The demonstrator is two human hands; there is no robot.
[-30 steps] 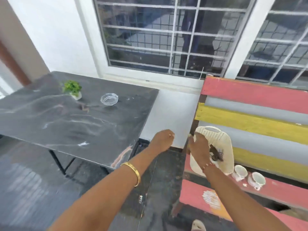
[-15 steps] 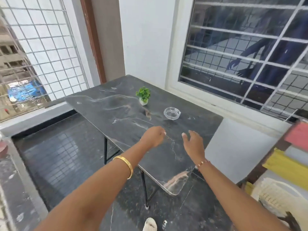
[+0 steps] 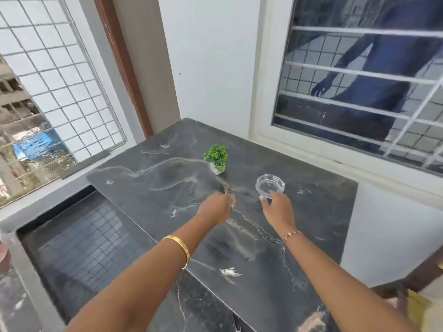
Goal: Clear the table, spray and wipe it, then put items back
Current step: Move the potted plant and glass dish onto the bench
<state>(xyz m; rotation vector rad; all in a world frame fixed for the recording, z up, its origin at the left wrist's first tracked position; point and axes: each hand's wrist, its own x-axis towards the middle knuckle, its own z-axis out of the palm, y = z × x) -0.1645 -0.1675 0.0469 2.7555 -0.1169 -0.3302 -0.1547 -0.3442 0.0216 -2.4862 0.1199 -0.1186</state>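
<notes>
A dark marble-patterned table stands in the corner by the window. On it sit a small green plant in a white pot and a clear glass ashtray. My right hand reaches over the table with its fingers apart, the fingertips at the ashtray's near rim. My left hand hovers over the table's middle, below the plant, fingers loosely curled with nothing in them.
A barred window runs behind the table on the right, a wire-mesh grille on the left. A low ledge borders the dark tiled floor. A bench corner shows at the lower right.
I have turned from the coloured bench to the table. My right hand left the white basket there and both hands have moved forward over the table, the right reaching the ashtray.
</notes>
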